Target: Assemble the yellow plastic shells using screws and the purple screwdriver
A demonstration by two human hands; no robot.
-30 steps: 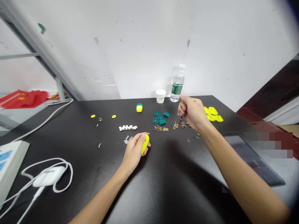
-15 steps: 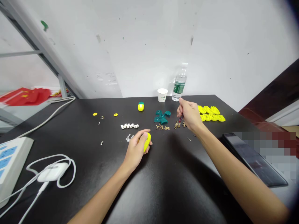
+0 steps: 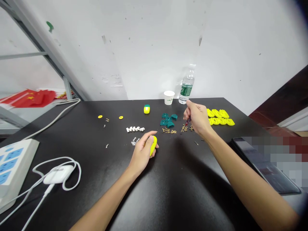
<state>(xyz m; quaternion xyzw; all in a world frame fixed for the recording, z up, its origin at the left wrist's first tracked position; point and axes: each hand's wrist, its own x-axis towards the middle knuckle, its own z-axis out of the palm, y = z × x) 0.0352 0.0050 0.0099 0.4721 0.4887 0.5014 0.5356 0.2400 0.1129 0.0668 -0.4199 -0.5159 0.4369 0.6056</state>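
In the head view, the brass parts [image 3: 184, 129], right of the teal pieces [image 3: 168, 119], could perhaps scatter if the reddish tool [image 3: 188, 121] pushes them carelessly. The right hand [image 3: 197, 118] has its fingers curled together on this tool (whether its tip touches, I cannot tell). Nearer than the teal pieces, the left hand [image 3: 141, 153] is clamped around the yellow shell [image 3: 153, 145].

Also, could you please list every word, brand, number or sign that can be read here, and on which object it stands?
No word, brand or number can be read.
Bottle label: white mark on green, too small to read.
Cup: small print, too blurred to read.
Red flag: a yellow star, no readable words.
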